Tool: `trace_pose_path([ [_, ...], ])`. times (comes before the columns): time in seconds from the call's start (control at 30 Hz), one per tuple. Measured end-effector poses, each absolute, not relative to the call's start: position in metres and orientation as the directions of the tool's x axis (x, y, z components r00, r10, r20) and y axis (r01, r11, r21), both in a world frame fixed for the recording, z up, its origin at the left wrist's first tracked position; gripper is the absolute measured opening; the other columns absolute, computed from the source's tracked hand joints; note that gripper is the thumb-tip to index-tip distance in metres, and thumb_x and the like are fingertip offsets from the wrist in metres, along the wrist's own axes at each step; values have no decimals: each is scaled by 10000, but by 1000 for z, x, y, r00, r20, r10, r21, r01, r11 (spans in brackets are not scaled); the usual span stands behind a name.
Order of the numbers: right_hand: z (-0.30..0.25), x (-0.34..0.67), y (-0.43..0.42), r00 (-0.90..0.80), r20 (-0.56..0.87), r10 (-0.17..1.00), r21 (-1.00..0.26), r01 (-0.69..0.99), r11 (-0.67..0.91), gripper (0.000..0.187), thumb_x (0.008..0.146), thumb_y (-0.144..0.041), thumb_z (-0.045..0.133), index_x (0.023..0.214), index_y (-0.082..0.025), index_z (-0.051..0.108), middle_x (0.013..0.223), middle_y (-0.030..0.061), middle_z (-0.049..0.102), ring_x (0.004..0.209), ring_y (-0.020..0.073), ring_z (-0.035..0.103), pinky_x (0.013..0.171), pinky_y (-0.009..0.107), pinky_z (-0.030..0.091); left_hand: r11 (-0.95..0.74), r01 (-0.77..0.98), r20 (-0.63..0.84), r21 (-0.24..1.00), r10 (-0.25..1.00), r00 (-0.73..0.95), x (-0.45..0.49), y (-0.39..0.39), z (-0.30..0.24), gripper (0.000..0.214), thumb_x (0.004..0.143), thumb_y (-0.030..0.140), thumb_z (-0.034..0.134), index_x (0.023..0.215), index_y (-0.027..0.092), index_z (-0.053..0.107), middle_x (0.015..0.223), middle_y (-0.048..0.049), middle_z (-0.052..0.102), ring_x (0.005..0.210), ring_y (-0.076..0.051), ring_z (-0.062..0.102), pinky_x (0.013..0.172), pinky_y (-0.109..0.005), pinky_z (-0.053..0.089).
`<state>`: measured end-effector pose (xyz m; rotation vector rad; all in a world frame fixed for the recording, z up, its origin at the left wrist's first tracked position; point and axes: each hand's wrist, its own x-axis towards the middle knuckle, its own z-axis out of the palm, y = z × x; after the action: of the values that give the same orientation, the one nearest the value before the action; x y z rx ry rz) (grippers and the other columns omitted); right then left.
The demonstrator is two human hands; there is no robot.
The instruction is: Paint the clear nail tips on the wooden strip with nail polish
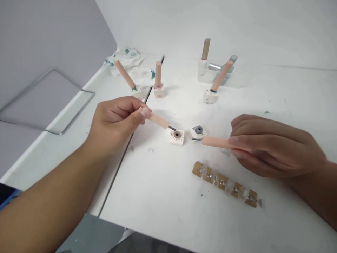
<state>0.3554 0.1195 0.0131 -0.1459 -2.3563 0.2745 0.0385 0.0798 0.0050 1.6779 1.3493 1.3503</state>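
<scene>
My left hand [119, 116] pinches a peach-coloured brush cap [159, 121], its dark tip just above the open neck of a small white square bottle [177, 136]. My right hand [273, 146] is closed on a second peach brush cap [214, 141], its tip pointing left at another small white bottle [197, 131] with a grey neck. The two open bottles stand side by side on the white table [168, 196] between my hands.
Three capped white bottles [159, 89] [137, 91] [211, 95] stand further back, two with tilted caps. A taller clear bottle [203, 65] and a silver tube are behind them. Crumpled stained tissues [126, 58] lie far left. A brown strip with metal studs [225, 183] lies near me.
</scene>
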Motion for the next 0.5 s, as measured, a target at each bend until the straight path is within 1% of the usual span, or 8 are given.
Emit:
trace_pose_path([
  [0.13, 12, 354, 123, -701, 703, 118, -141, 26, 990, 288, 773, 47, 627, 1013, -110, 594, 725, 65, 589, 648, 167, 569, 539, 365, 526, -295, 344, 308, 891, 951, 17, 37, 82, 5, 144, 866, 311, 713, 779, 198, 736, 624, 6, 588, 509, -75, 424, 446, -244, 293],
  [0.23, 13, 352, 125, -694, 715, 86, -93, 27, 995, 253, 767, 32, 636, 966, -123, 608, 704, 52, 589, 628, 166, 574, 533, 361, 535, -298, 346, 302, 889, 952, 45, 37, 82, 5, 160, 884, 300, 695, 799, 169, 730, 632, 8, 584, 535, -65, 433, 464, -227, 308],
  [0.37, 14, 351, 125, -703, 707, 85, -64, 56, 996, 210, 771, 15, 631, 874, -167, 625, 669, 27, 577, 591, 148, 553, 514, 336, 534, -290, 362, 299, 886, 954, 30, 38, 81, 6, 175, 880, 317, 697, 800, 164, 730, 609, 14, 566, 521, -64, 413, 454, -231, 292],
  [0.5, 14, 351, 125, -690, 716, 106, -66, 84, 994, 219, 752, 29, 623, 847, -168, 624, 643, 22, 566, 568, 149, 538, 494, 339, 518, -268, 386, 289, 883, 957, 5, 38, 80, 6, 168, 866, 320, 710, 785, 175, 727, 598, 16, 559, 528, -73, 421, 463, -241, 303],
])
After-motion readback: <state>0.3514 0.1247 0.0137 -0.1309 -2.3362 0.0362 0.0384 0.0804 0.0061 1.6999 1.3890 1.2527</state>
